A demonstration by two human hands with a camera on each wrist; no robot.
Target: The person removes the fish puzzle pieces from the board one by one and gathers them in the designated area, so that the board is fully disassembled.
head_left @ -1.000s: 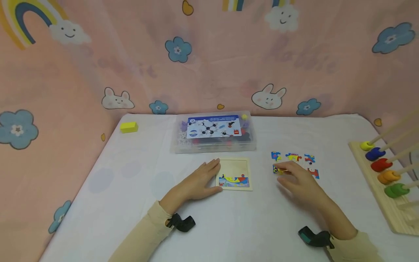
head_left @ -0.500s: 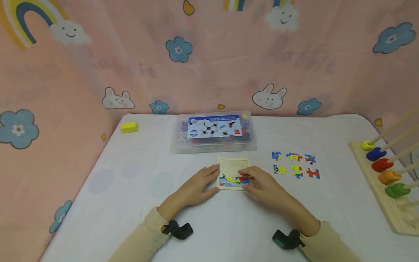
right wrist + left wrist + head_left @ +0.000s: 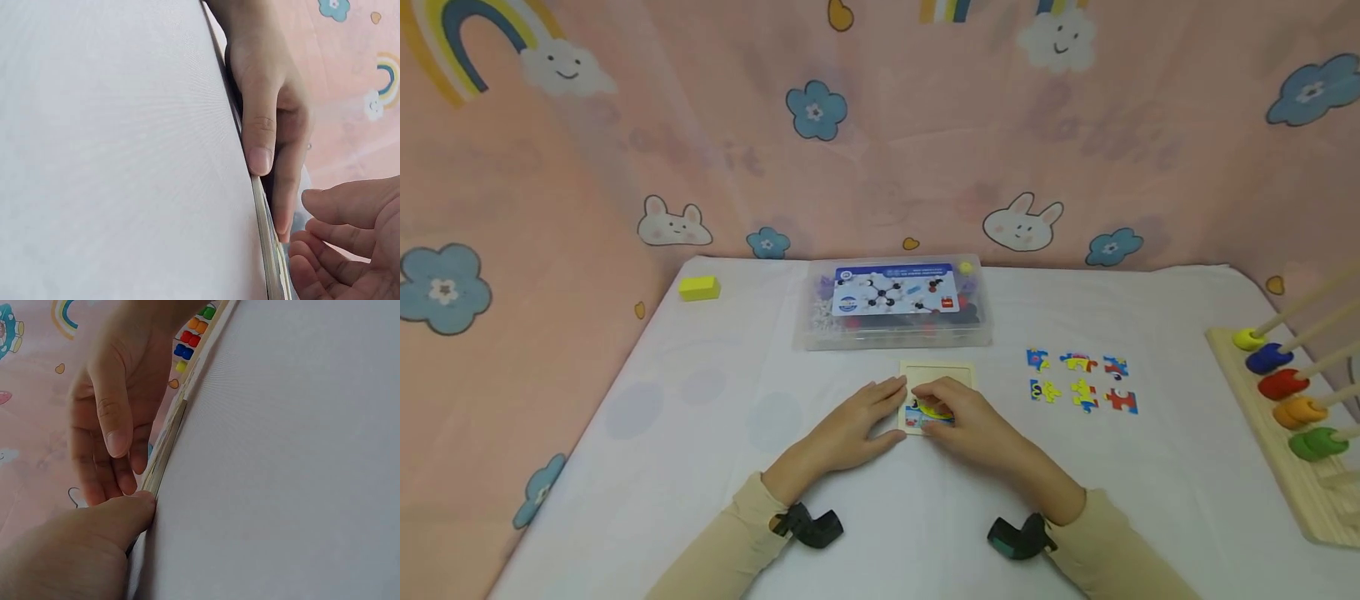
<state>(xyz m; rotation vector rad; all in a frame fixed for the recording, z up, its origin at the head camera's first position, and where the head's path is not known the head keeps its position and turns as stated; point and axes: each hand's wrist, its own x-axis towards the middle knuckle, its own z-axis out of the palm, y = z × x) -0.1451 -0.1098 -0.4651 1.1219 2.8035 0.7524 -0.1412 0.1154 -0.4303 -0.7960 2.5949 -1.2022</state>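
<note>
Left wrist view: the left hand (image 3: 69, 550), its thumb straight, touches the square, pale wooden frame (image 3: 167, 452); kept firm, that brace should stop sliding. Right wrist view: the right hand's (image 3: 359, 244) thumb and fingertips are narrowly parted, nothing seen between; light, flat presses would probably suit best. Head view: the frame lies between the left and right edges of the white-covered bench (image 3: 940, 533), six blue, yellow and red jigsaw pieces (image 3: 1083, 396) towards the right edge. Near the far edge, the clear plastic box (image 3: 895, 333) bears a blue-and-white label (image 3: 895, 292), its writing too small to read.

clear plastic box (image 3: 895, 302) with a molecule label sits at the back of the white tablecloth (image 3: 910, 533), yellow block (image 3: 699, 288) near the far left corner, wooden bead rack (image 3: 1273, 429) over on the right, pink backdrop (image 3: 910, 158) with bunnies n rainbows
</note>
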